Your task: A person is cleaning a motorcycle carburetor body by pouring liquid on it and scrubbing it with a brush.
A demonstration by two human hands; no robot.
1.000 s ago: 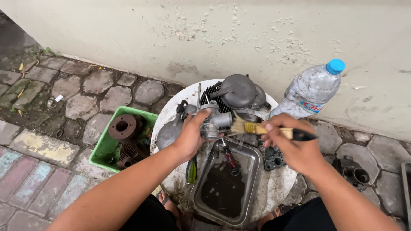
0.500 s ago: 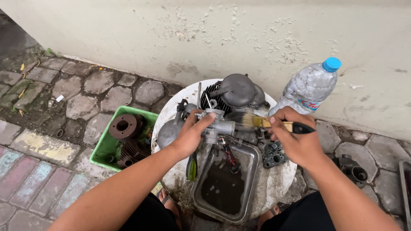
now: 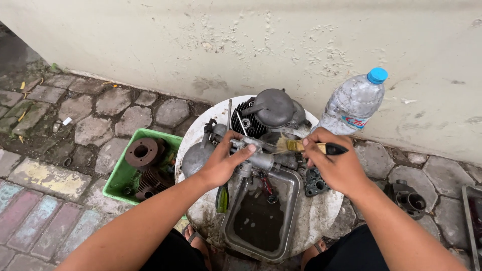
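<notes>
The left hand is clamped on a small metal engine part over the dirty metal pan, the right hand pinches a paintbrush at its 3 o'clock, and the oily part might slip and splash.

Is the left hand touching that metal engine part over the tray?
Touching. The head view shows the left hand wrapped around the metal part.
</notes>
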